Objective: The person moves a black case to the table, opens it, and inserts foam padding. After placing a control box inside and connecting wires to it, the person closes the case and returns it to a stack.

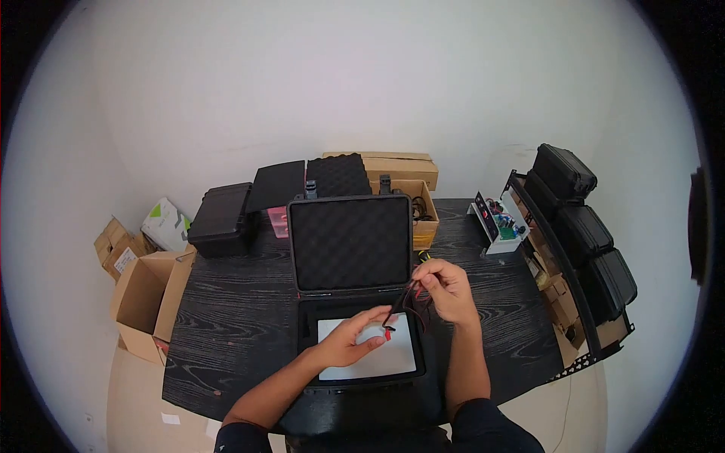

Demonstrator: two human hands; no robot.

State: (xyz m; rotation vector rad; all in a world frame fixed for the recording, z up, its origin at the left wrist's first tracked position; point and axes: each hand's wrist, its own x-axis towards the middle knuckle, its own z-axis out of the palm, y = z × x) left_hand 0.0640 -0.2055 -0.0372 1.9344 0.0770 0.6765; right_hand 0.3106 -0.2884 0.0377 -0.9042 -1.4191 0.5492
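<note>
A thin dark cable (398, 303) with red and black ends stretches between my two hands above the open black case. My right hand (447, 293) is closed, pinching the bundled cable near its upper end, where a red piece shows and loops hang down. My left hand (349, 341) is curled about the cable's lower end, thumb beside a red tip (388, 334); its grip is partly hidden. Beneath it, a flat white panel (370, 368) lies in the base of the case (424, 370). The raised lid (351, 243) is lined with dark wavy foam.
Behind the lid stand a cardboard box (424, 235) holding cables and black foam sheets (278, 185). A closed black case (220, 219) and an open carton (140, 298) are at left. An exposed circuit unit (498, 225) and a rack of black cases (585, 232) stand right.
</note>
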